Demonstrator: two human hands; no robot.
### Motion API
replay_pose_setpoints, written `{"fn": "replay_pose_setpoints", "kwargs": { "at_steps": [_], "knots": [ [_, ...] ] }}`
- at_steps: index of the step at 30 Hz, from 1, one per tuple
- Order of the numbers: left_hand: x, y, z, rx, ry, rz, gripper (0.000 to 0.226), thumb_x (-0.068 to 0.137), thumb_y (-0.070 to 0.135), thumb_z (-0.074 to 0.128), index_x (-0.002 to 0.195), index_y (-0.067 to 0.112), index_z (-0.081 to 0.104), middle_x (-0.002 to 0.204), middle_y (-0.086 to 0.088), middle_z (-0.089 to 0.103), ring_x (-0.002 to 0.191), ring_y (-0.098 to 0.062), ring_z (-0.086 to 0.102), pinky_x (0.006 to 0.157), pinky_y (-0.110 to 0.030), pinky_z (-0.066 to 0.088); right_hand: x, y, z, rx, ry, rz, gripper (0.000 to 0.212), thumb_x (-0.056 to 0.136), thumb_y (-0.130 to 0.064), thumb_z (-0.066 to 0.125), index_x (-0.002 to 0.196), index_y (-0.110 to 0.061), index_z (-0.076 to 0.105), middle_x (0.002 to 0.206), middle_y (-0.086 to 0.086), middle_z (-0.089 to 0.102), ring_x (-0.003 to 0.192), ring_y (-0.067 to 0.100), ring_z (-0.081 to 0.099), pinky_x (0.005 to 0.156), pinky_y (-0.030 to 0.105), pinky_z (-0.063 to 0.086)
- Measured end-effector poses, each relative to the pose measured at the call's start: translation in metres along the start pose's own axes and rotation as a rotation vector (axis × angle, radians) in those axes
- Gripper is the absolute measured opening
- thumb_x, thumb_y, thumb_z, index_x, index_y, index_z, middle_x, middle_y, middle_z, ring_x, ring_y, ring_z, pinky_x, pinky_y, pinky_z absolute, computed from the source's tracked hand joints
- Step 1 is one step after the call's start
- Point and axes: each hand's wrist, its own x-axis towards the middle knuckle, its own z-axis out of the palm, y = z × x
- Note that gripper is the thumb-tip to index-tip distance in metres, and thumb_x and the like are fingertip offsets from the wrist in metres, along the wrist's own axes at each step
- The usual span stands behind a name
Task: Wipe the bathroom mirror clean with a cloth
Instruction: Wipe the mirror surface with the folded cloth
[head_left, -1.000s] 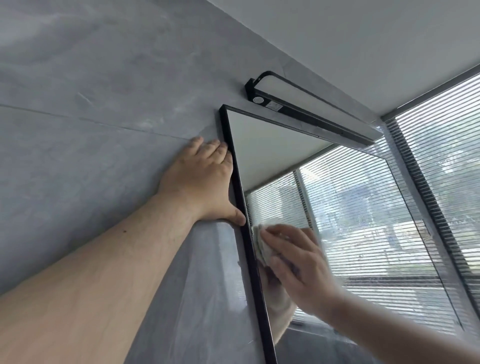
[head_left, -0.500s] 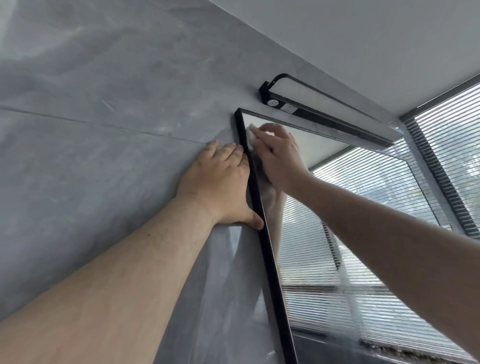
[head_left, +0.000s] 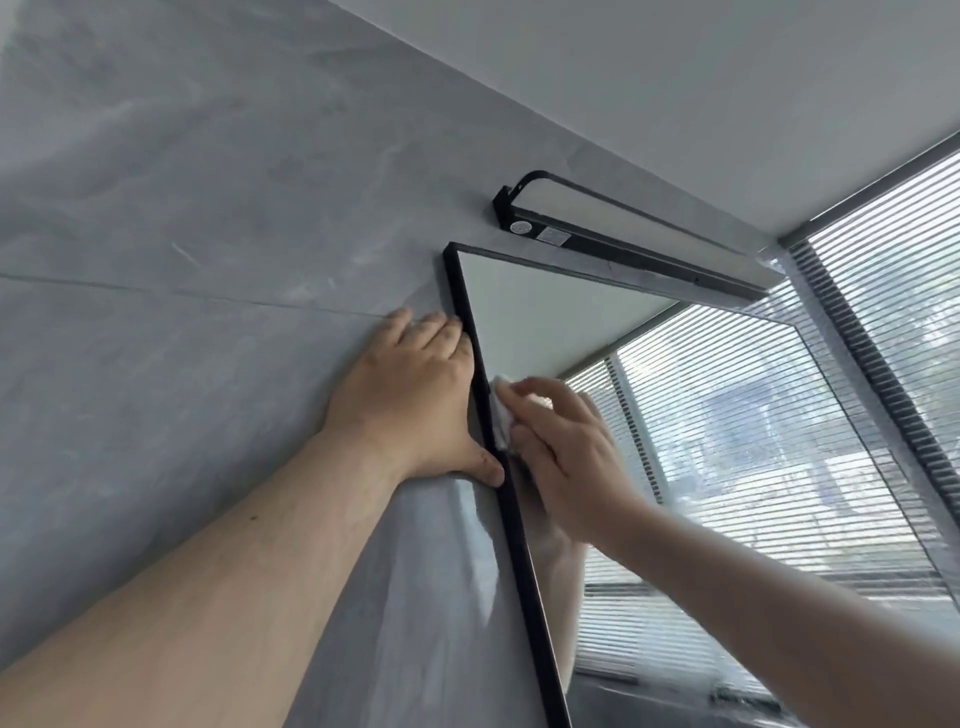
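**At the mirror's (head_left: 540, 317) left edge, a cloth is meeting glass**

The right hand (head_left: 566, 457) is pressing a white cloth (head_left: 501, 415) onto the glass just inside the black frame (head_left: 524, 571), fingers nearly straight over it. The left hand (head_left: 415, 395) is lying flat, fingers together, on the grey wall (head_left: 208, 260) beside the mirror, thumb touching the frame.
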Motion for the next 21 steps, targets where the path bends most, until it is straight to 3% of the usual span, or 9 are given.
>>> {"fn": "replay_pose_setpoints", "kwargs": {
  "at_steps": [3,7,11,15,17,19,21],
  "knots": [
    [-0.001,0.000,0.001,-0.010,0.011,-0.008,0.139,0.049,0.095,0.054,0.155,0.011,0.019,0.164,-0.005,0.016,0.152,-0.019,0.009,0.124,-0.042,-0.001,0.010,0.002,0.001,0.020,-0.004,-0.019,0.041,0.099,-0.037,0.044,0.137,-0.031,0.059,0.130,-0.015,0.054,0.112,0.014,0.049,0.095,0.029,0.039],
    [-0.001,0.000,0.000,-0.012,0.014,-0.005,0.139,0.049,0.096,0.050,0.156,0.012,0.019,0.165,-0.004,0.016,0.152,-0.019,0.007,0.124,-0.042,-0.003,0.078,-0.002,0.006,0.005,-0.063,0.076,0.038,0.103,-0.025,0.048,0.140,-0.028,0.057,0.139,-0.005,0.052,0.121,0.021,0.045,0.096,0.022,0.028],
    [-0.001,-0.001,0.002,0.027,0.029,0.000,0.142,0.046,0.098,0.038,0.155,0.010,0.018,0.164,-0.006,0.017,0.152,-0.020,0.009,0.124,-0.043,-0.001,0.135,0.007,0.013,0.064,-0.003,0.178,0.033,0.104,-0.026,0.047,0.133,-0.027,0.063,0.138,-0.008,0.052,0.125,0.019,0.046,0.103,0.032,0.037],
    [-0.001,-0.001,0.005,0.026,0.024,0.006,0.142,0.048,0.099,0.040,0.156,0.010,0.014,0.165,-0.005,0.013,0.152,-0.020,0.007,0.124,-0.042,-0.002,0.140,0.046,0.010,0.119,0.191,0.276,0.027,0.102,-0.023,0.049,0.102,-0.024,0.075,0.110,-0.012,0.058,0.106,0.009,0.055,0.090,0.028,0.044],
    [0.000,-0.002,0.006,0.023,0.023,0.008,0.142,0.050,0.098,0.044,0.156,0.010,0.013,0.165,-0.005,0.012,0.152,-0.019,0.005,0.124,-0.042,-0.003,0.135,0.075,0.005,0.222,0.309,0.396,0.028,0.101,-0.021,0.049,0.083,-0.021,0.070,0.092,-0.008,0.062,0.082,0.000,0.061,0.074,0.024,0.049],
    [0.001,-0.002,0.006,0.024,0.027,0.008,0.142,0.049,0.098,0.044,0.156,0.010,0.013,0.165,-0.004,0.012,0.152,-0.019,0.005,0.124,-0.042,-0.002,0.130,0.106,-0.008,0.261,0.309,0.534,0.027,0.099,-0.016,0.049,0.079,-0.011,0.067,0.080,0.001,0.065,0.059,-0.003,0.058,0.057,0.016,0.043],
    [0.001,-0.002,0.007,0.027,0.025,0.009,0.142,0.049,0.099,0.043,0.156,0.011,0.013,0.165,-0.003,0.012,0.152,-0.019,0.005,0.124,-0.042,0.000,0.126,0.132,-0.022,0.239,0.220,0.639,0.029,0.099,-0.023,0.050,0.082,-0.012,0.071,0.079,0.005,0.066,0.060,0.004,0.061,0.059,0.020,0.045]
  ]
}}
